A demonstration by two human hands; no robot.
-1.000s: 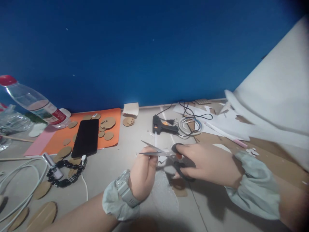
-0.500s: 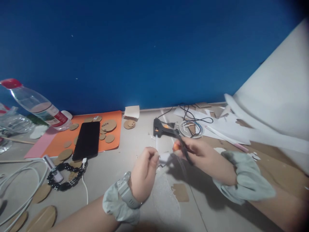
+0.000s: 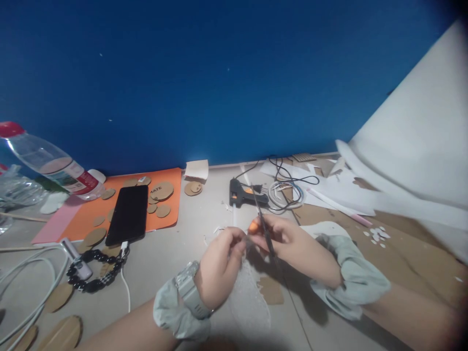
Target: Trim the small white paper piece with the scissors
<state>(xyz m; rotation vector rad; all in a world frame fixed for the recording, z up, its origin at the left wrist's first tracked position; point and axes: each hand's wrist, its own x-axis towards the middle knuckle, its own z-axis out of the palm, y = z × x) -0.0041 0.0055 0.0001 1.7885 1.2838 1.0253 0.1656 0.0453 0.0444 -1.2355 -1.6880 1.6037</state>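
My left hand [image 3: 221, 265], with a watch and a pale green scrunchie at the wrist, is closed in a pinch at its fingertips. What it pinches is small and blurred. My right hand [image 3: 287, 239] is closed around a thin dark tool [image 3: 268, 239] with a slim tip pointing away from me; its exact kind is unclear. An orange spot [image 3: 254, 225] shows at the right fingertips. Both hands' fingertips nearly meet. Below them lies a translucent, whitish sheet [image 3: 250, 307], beside a cardboard scrap [image 3: 271, 291]. A black glue gun [image 3: 239, 194] lies just beyond.
On the left are a phone [image 3: 127, 214], an orange sheet [image 3: 170, 202], cardboard discs [image 3: 161, 191], a black bead bracelet [image 3: 97, 282] and a red-capped bottle [image 3: 66, 170]. Coiled cables [image 3: 287, 195], white paper [image 3: 351, 204] and small white bits [image 3: 376, 235] lie right. A blue wall [image 3: 219, 97] stands behind.
My right hand has moved left to my left hand's fingertips, and the dark tool has turned more upright. My left hand stays nearly in place. The view has shifted slightly.
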